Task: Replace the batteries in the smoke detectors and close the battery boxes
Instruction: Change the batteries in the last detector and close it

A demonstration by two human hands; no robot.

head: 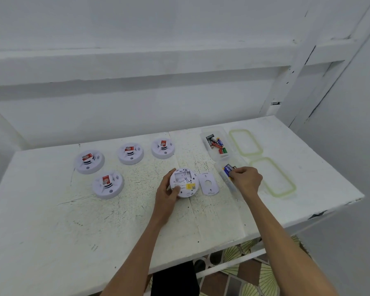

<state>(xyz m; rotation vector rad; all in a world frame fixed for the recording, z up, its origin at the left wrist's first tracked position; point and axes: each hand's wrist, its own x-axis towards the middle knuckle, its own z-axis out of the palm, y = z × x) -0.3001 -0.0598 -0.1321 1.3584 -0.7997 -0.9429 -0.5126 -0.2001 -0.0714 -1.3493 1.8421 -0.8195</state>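
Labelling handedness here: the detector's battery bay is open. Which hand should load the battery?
Right. The right hand is in the near battery box, pinching a blue battery; the left hand grips the upturned smoke detector, steadying it.

1. Your detector (184,182): white, round, back up on the table, battery bay open and empty.
2. Its cover (208,184) lies just right.
3. Four more detectors (90,161), face up, left.
4. Both battery boxes (213,130) unlidded, batteries (215,142) inside.
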